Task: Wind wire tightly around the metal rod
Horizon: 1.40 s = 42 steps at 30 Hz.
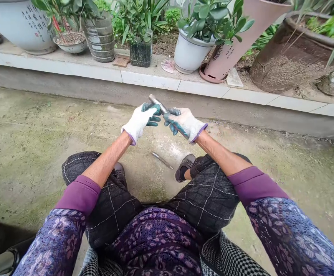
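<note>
My left hand (140,119) and my right hand (183,122) wear white gloves with green-coated fingers and purple cuffs. Between them a short, grey metal rod (159,104) is tilted, its upper end pointing away to the left. My right hand is closed round the rod's lower end. The thumb and forefinger of my left hand close on its middle, while the other left fingers stretch out below it. A second, thinner metal rod with a tapered end (161,160) lies on the ground between my feet, beside a patch of pale powder (171,147).
A low tiled ledge (149,79) runs across in front, bearing several potted plants, among them a white pot (191,51), a pink pot (227,50) and a large brown pot (293,57). Mossy concrete ground (34,142) spreads around me. A shiny metal object (0,264) shows at the lower left.
</note>
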{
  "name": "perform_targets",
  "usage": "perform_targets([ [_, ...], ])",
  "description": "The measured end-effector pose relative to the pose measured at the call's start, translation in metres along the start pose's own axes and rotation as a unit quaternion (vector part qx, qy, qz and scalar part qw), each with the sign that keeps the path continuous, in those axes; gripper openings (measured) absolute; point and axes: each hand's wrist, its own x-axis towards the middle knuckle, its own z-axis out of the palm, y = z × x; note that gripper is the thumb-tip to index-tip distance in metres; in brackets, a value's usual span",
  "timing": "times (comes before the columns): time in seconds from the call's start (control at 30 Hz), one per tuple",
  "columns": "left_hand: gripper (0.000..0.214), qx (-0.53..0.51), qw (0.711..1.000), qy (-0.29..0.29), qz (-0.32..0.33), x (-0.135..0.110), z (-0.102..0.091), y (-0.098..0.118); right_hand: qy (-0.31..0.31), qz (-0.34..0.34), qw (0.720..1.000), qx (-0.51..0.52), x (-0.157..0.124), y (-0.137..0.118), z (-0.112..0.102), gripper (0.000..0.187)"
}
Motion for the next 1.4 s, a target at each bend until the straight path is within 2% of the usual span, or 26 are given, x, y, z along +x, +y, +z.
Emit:
perform_targets([
  [0.1,0.006,0.004,1.0,0.018,-0.021,0.0,0.005,-0.003,-0.004,-0.025,0.994,-0.107,0.002,-0.001,0.013,0.005],
  [0.2,0.007,0.028,0.999,0.03,-0.036,0.001,-0.001,0.0,-0.048,-0.068,0.98,-0.181,0.003,-0.006,0.01,0.008],
  [0.27,0.007,0.061,0.997,0.01,-0.044,0.002,-0.008,0.008,-0.039,-0.085,0.984,-0.155,0.007,-0.011,0.0,0.02],
  [0.33,0.017,0.08,0.994,-0.033,-0.068,0.002,-0.014,0.019,-0.009,-0.078,0.991,-0.107,0.013,-0.014,-0.009,0.027],
  [0.43,0.028,0.098,0.987,-0.103,-0.073,0.0,-0.015,0.031,-0.01,-0.06,0.995,-0.085,0.025,-0.014,-0.013,0.022],
  [0.5,0.028,0.115,0.981,-0.14,-0.063,-0.001,-0.012,0.036,-0.047,-0.039,0.995,-0.082,0.031,-0.012,-0.009,0.015],
  [0.6,0.028,0.122,0.976,-0.168,-0.063,-0.002,-0.008,0.041,-0.123,-0.002,0.992,-0.021,0.034,-0.006,-0.002,0.019],
  [0.67,0.033,0.107,0.978,-0.163,-0.075,-0.002,-0.01,0.046,-0.179,0.005,0.983,0.041,0.032,-0.002,-0.001,0.017],
  [0.77,0.036,0.083,0.983,-0.142,-0.082,0.001,-0.02,0.052,-0.224,0.016,0.969,0.106,0.026,0.006,-0.009,0.019],
  [0.9,0.031,0.12,0.983,-0.109,-0.091,0.011,-0.037,0.049,-0.182,0.041,0.977,0.107,0.02,0.011,-0.022,0.021],
  [1.03,0.033,0.213,0.97,-0.076,-0.09,0.021,-0.046,0.036,-0.108,-0.002,0.992,-0.065,0.013,0.007,-0.027,0.02],
  [1.1,0.034,0.289,0.949,-0.087,-0.092,0.024,-0.044,0.029,-0.1,-0.065,0.981,-0.156,0.007,0.001,-0.028,0.019],
  [1.2,0.034,0.392,0.904,-0.139,-0.104,0.024,-0.035,0.022,-0.076,-0.14,0.96,-0.232,0.001,-0.009,-0.031,0.021],
  [1.33,0.028,0.491,0.851,-0.147,-0.114,0.018,-0.018,0.013,-0.02,-0.168,0.945,-0.28,0.011,-0.015,-0.045,0.023],
  [1.4,0.024,0.507,0.838,-0.162,-0.124,0.013,-0.01,0.01,0.006,-0.167,0.942,-0.29,0.022,-0.011,-0.051,0.021],
])
